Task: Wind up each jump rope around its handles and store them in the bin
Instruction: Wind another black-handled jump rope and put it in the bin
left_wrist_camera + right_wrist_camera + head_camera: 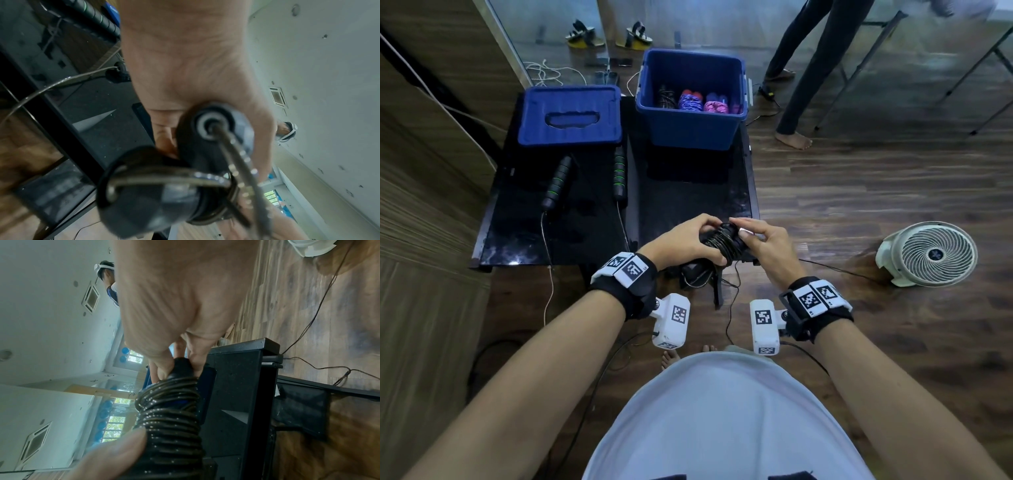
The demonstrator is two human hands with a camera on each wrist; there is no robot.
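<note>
Both hands hold a black jump rope bundle (723,242) over the near edge of the black table (524,240). My left hand (685,240) grips the two handles (197,146) side by side. My right hand (760,240) pinches the far end of the bundle (170,410), whose dark glittery cord is coiled tightly round the handles. A second rope with black, green-ringed handles (556,183) lies unwound on the table's left half; its thin cord hangs off the front edge. The open blue bin (690,99) stands at the back right, with several wound ropes (693,101) inside.
The bin's blue lid (570,114) lies flat at the table's back left. A white floor fan (928,253) stands on the wood floor to the right. Another person's legs (801,68) are behind the bin. Cables trail across the floor under the table.
</note>
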